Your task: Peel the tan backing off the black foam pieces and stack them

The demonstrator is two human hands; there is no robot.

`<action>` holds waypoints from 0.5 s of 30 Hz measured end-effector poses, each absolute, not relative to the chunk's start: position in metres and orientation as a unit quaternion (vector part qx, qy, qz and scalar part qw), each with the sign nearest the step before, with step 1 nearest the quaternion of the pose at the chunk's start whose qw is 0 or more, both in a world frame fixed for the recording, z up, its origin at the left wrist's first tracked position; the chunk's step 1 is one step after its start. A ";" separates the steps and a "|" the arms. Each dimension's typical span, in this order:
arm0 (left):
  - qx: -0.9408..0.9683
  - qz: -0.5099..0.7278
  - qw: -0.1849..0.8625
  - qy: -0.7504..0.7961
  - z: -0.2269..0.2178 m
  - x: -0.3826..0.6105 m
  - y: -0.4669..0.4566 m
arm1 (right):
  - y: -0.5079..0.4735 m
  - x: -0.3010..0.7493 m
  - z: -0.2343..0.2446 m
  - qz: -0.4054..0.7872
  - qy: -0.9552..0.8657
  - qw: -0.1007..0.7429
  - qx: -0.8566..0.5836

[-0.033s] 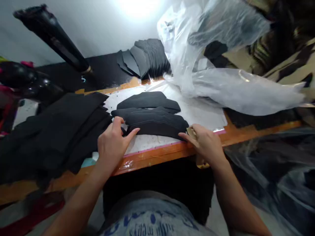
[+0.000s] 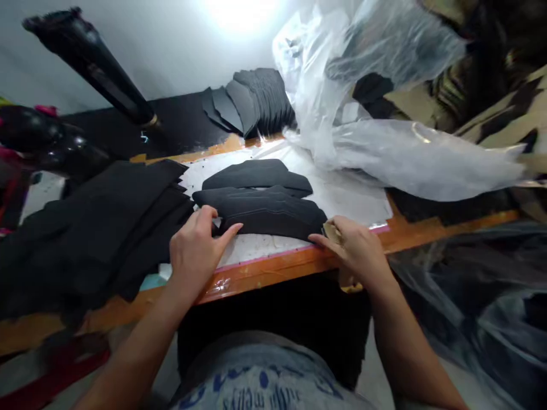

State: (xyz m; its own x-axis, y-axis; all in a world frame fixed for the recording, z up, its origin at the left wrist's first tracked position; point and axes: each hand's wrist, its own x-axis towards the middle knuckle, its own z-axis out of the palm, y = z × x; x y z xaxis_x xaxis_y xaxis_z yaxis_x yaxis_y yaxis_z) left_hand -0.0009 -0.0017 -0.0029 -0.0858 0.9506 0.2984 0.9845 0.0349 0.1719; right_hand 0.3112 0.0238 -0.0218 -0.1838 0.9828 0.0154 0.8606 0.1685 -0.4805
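Observation:
Several curved black cut pieces (image 2: 273, 222) lie overlapped in stepped rows on a white sheet (image 2: 354, 199). At their left end, my left hand (image 2: 194, 245) grips the front black piece, its thumb along the near edge and its fingers bent round the end. My right hand (image 2: 356, 247) is curled around a small tan scrap (image 2: 332, 232), whose material I cannot make out. Its thumb touches the right corner of the front black piece. Behind these rows lies another flat black piece (image 2: 256, 173).
Large black sheets (image 2: 85, 228) are heaped at the left. A fanned stack of dark grey pieces (image 2: 260, 99) stands against the wall. Clear plastic bags (image 2: 410, 154) spread over the right side. A black post (image 2: 94, 65) rises at the back left. Orange tape (image 2: 265, 272) lines the table's front edge.

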 end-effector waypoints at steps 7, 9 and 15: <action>-0.714 -0.271 0.076 -0.641 -0.008 0.000 -0.010 | 0.011 0.314 -0.003 0.367 -0.713 0.290 -0.523; -0.751 -0.282 0.101 -0.589 -0.004 0.005 -0.010 | 0.005 0.312 0.007 0.389 -0.726 0.306 -0.477; -0.775 -0.377 0.028 -0.507 0.009 -0.007 -0.015 | 0.010 0.307 0.038 0.369 -0.760 0.307 -0.438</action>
State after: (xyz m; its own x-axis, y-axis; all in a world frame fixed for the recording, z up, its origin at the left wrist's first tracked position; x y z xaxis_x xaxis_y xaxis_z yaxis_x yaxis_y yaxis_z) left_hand -0.0069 -0.0152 0.0092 0.2026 0.7642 0.6123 0.8066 -0.4848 0.3382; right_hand 0.3069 0.0103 0.0376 -0.4284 0.8922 0.1431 0.4387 0.3438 -0.8303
